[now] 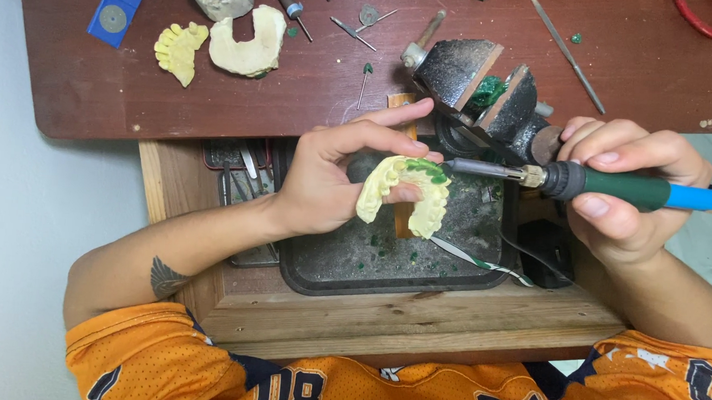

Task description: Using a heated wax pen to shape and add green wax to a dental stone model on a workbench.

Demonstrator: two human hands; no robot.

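My left hand (335,173) grips a pale yellow dental arch cast (421,197) with green wax on its upper edge, holding it over a black tray. My right hand (626,186) is closed around the green and blue handle of a heated pen tool (616,189). Its metal tip points left and touches the green wax on the cast.
The black tray (401,267) holds grey dust and green scraps inside a wooden drawer (382,315). A small bench vise (484,89) sits on the brown desk (313,92). Two more casts (246,44), burs, a blue tool (118,5) and red scissors (711,16) lie farther back.
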